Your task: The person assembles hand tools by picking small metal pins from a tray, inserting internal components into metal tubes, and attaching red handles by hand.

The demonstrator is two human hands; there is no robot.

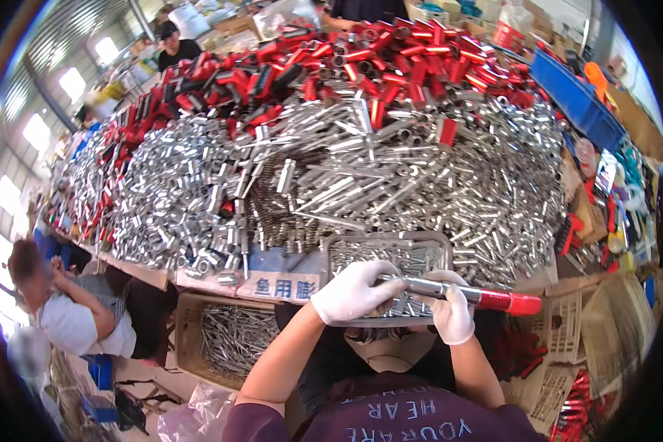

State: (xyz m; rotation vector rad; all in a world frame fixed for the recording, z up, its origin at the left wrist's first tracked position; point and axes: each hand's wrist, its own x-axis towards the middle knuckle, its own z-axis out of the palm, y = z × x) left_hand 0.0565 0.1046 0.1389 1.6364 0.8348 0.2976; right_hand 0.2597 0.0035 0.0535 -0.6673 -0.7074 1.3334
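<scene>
Fingers wrap red-handled tool.

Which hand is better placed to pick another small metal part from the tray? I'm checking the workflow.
Probably the left hand: it grips only the silver end of the red-handled tool and lies right over the metal tray. The right hand wraps the tool's middle, carrying it.

A flattened cardboard sheet with blue characters on a pale ground hung off the table edge just left of the left hand. Well beyond the right hand, at the far right, stood a blue plastic bin and brown cardboard boxes.
</scene>
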